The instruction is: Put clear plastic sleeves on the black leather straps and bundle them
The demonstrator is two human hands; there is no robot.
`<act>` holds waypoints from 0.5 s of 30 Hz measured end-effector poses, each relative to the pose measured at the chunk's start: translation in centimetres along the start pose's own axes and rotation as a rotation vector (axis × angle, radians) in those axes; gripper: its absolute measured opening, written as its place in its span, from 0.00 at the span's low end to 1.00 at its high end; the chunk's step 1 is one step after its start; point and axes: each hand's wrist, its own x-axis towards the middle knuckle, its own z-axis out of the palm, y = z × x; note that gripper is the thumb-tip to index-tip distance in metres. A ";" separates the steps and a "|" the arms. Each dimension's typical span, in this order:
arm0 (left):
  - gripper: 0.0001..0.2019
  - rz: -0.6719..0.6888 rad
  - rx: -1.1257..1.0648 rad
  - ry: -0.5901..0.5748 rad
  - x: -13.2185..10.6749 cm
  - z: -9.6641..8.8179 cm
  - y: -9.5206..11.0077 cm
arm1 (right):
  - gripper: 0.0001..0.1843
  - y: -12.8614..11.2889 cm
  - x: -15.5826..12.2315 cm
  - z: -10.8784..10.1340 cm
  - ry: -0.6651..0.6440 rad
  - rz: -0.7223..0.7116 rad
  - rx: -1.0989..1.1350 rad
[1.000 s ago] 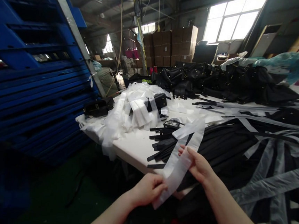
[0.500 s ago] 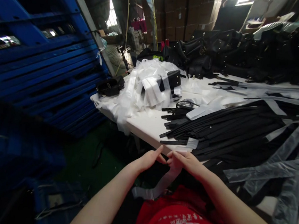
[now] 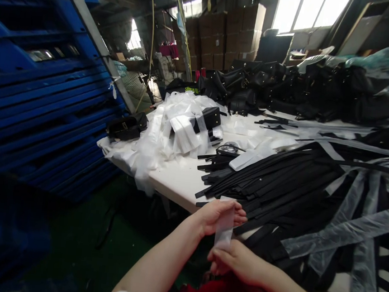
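A translucent white plastic strip runs between my two hands, just in front of the table edge. My left hand is palm up with its fingers stretched to the right, and the strip lies across it. Below, my right hand is closed on the strip's lower end; its fingertips are partly hidden. Beyond my hands, many flat black straps are heaped on the white table. A folded white strip rests on the straps.
A pile of white plastic strips and a black box-shaped bag occupy the table's left part. Black bags line the back. Clear plastic sleeves lie at right. Blue pallets are stacked at left.
My hands have moved from close together to one above the other, the left higher and turned palm up. The strip that hung below is now stretched between them. The view has tilted upward.
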 end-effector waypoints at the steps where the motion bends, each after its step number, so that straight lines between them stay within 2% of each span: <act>1: 0.16 0.029 0.017 0.012 0.2 0.1 0.8 | 0.28 -0.3 0.1 0.1 -0.017 0.007 -0.051; 2: 0.17 0.062 0.087 0.045 0.7 0.2 1.8 | 0.25 -0.7 0.2 0.0 -0.021 0.007 -0.116; 4: 0.21 0.197 0.450 0.248 2.4 0.2 4.2 | 0.19 -1.7 0.1 -0.7 0.028 -0.024 -0.283; 6: 0.23 0.357 0.909 0.515 5.4 0.1 7.1 | 0.14 -2.7 -0.2 -1.7 0.125 -0.068 -0.433; 7: 0.22 0.417 1.082 0.618 7.3 0.1 8.7 | 0.14 -2.9 -0.5 -2.1 0.177 -0.081 -0.478; 8: 0.18 0.450 1.186 0.670 9.3 0.1 10.1 | 0.16 -2.9 -0.7 -2.4 0.221 -0.085 -0.496; 11: 0.13 0.417 1.330 0.687 15.3 0.3 13.1 | 0.18 -1.0 -1.0 -2.9 0.227 -0.065 -0.483; 13: 0.16 0.345 1.401 0.684 18.4 0.3 13.7 | 0.18 1.3 -0.8 -3.3 0.167 -0.032 -0.464; 15: 0.17 0.293 1.434 0.668 20.4 -0.1 13.5 | 0.19 3.6 -0.5 -4.2 0.137 -0.005 -0.467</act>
